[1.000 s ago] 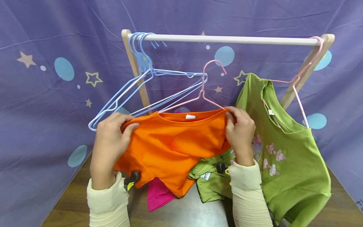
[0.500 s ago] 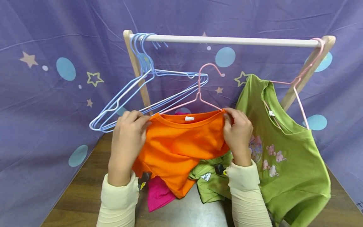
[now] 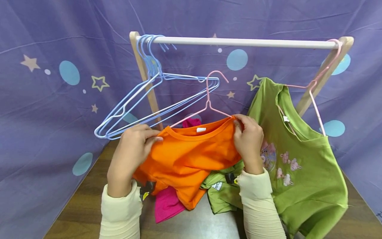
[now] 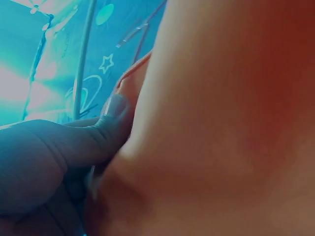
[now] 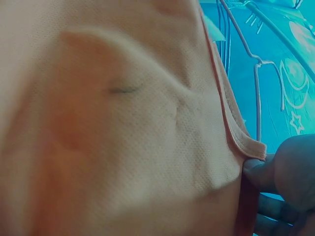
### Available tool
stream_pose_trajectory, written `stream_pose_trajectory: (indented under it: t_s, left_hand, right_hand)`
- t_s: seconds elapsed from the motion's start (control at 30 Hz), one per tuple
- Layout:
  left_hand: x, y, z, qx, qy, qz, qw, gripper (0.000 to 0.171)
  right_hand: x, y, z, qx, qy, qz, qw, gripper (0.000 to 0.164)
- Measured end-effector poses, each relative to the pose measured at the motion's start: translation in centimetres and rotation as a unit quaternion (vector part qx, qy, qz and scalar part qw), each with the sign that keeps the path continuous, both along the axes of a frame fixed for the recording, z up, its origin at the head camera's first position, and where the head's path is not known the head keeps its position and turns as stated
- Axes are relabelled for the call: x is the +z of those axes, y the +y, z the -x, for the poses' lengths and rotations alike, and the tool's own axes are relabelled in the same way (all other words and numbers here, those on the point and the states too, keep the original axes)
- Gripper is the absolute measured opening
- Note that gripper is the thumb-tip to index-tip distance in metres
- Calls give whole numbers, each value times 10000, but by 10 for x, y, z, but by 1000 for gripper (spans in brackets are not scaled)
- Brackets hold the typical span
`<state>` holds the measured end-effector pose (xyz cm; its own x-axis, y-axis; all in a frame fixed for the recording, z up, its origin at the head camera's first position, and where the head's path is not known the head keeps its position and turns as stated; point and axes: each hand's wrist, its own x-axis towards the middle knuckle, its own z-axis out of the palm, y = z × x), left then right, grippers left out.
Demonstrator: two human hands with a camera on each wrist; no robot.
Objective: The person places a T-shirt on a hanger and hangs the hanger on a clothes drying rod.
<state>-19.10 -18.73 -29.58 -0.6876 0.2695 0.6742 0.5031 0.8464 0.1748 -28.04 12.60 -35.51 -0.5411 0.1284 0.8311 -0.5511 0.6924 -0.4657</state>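
An orange T-shirt [image 3: 194, 154] is stretched between the two hands, its neckline and white label facing up. A pink hanger [image 3: 208, 94] sits inside it, with hook and neck rising out of the collar and its lower part hidden by the cloth. My left hand [image 3: 131, 152] pinches the left shoulder between thumb and fingers. At the right shoulder, close to the collar, my right hand [image 3: 248, 139] grips the fabric where the hanger's arm goes in. Both wrist views are mostly filled by the shirt [image 5: 147, 123], with the left thumb [image 4: 101, 140] pressed on its edge.
A white rail [image 3: 238, 41] on wooden posts carries several blue and white hangers [image 3: 128, 103] at left. A green top [image 3: 307, 166] hangs on another pink hanger at right. Magenta cloth [image 3: 167, 204] and a crumpled green garment [image 3: 222, 199] lie on the table below.
My left hand has shifted right along the shirt, then lower, bringing its shoulder down. The hanger's hook has sunk and moved left. My right hand has drifted slightly left, still gripping.
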Motion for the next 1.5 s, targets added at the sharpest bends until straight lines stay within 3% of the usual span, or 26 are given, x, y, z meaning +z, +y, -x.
stream_pose_trajectory:
  t_s: [0.1, 0.3, 0.47, 0.57, 0.73, 0.87, 1.07, 1.17, 1.23, 1.3, 1.4, 1.5]
  left_hand:
    - [0, 1, -1, 100, -13, -5, 9999, 9]
    - [-2, 6, 0, 566, 334, 58, 9978, 6]
    - [-2, 8, -1, 615, 533, -34, 9967, 7]
    - [-2, 9, -1, 618, 587, -66, 9963, 7]
    - [-3, 12, 1, 715, 684, -71, 9951, 7]
    - [-5, 18, 0, 752, 770, -20, 9942, 7]
    - [-8, 37, -4, 663, 1045, 75, 9923, 8]
    - [-10, 48, -5, 609, 1212, 184, 9906, 6]
    - [-11, 54, -6, 589, 1314, 284, 9892, 7]
    - [-12, 60, -7, 593, 1404, 370, 9876, 7]
    - [-14, 67, -8, 631, 1456, 460, 9863, 6]
    - [-16, 72, -10, 633, 1426, 535, 9863, 5]
  right_hand:
    - [-1, -1, 0, -37, -24, 33, 10000, 14]
    - [-3, -2, 1, 69, -58, 63, 9999, 16]
    - [-2, -2, 2, 304, -100, -23, 9995, 17]
    - [1, -4, 0, 419, -106, -25, 9991, 27]
    - [6, -15, -4, 616, 193, 397, 9971, 34]
    - [6, -30, -7, 1023, 348, 735, 9914, 21]
    - [7, -53, -18, 1968, -286, 1338, 9708, 22]
    - [7, -62, -23, 2446, -771, 1977, 9461, 25]
    - [8, -67, -25, 2781, -1109, 2599, 9180, 26]
    - [9, -70, -26, 3085, -1430, 3344, 8790, 28]
    - [12, -70, -26, 3477, -1806, 4457, 8049, 29]
    - [13, -65, -24, 3779, -2010, 5189, 7399, 25]
